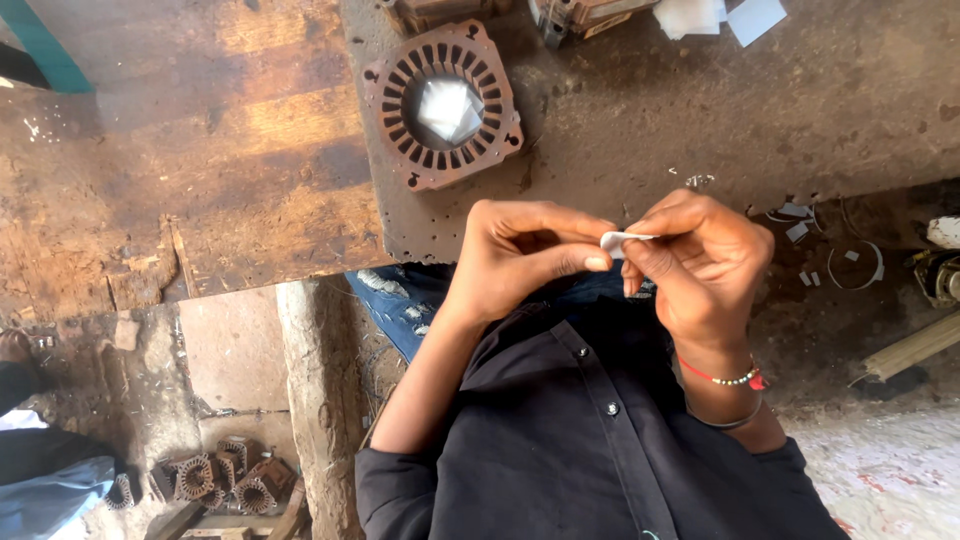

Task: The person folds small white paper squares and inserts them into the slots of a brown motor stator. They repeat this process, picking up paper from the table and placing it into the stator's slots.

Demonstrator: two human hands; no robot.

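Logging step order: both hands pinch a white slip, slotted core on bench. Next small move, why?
Probably finish creasing the white slip between left hand and right hand: it sits pinched at the fingertips, away from the rusty slotted core, whose slots look unlined.

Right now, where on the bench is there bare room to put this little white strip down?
Bare patches: the worn wooden board left of the rusty slotted metal ring, and the grey bench top to the ring's right, below the white paper scraps. The far edge is crowded with rusty parts.

Both hands [610, 255] pinch a paper slip [622, 239] between them, before the slotted stator core [442, 103] (paper inside) on the workbench [650, 130].
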